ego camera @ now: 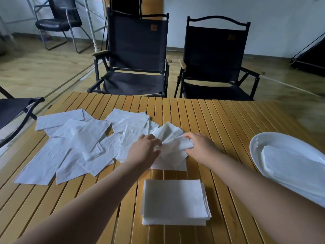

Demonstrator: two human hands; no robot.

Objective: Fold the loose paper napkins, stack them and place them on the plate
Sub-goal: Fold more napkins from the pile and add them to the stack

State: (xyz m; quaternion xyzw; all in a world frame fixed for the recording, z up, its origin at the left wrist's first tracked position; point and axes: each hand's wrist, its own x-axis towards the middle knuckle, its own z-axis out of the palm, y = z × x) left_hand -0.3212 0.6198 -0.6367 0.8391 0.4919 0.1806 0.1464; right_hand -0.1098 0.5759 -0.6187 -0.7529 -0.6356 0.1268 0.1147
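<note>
Item 1, held napkin (pixel 173 141): white paper, crumpled and partly raised off the table, just past the middle of the near half. No print or writing shows on it.

Item 2, left hand (pixel 146 147): arm reaches forward from the lower left, back of the hand up, fingers curled down onto the napkin's left side and gripping it.

Item 3, right hand (pixel 200 145): arm reaches in from the lower right, thumb and fingers bent, pinching the napkin's right edge. The 2 hands sit close together with the paper bunched between them.

Item 4, loose napkins (pixel 75 143): unfolded white sheets, overlapping, spread flat across the left half of the table and reaching under the held one.

Item 5, folded stack (pixel 174 201): neat squared pile of white napkins, nearest the person, between the 2 forearms.

Item 6, plate (pixel 260 143): white, oval, at the right edge of the table, partly cut off by the view. It holds plated napkins (pixel 290 166), folded and flat.

Item 7, table (pixel 219 117): yellow wooden slats.

Item 8, 2 folding chairs (pixel 137 50) beyond the far edge: black fabric, each with a small brown patch (pixel 154 27) on the backrest (lettering too small to read).

Item 9, office chair (pixel 58 20): black, far left by the wall.
</note>
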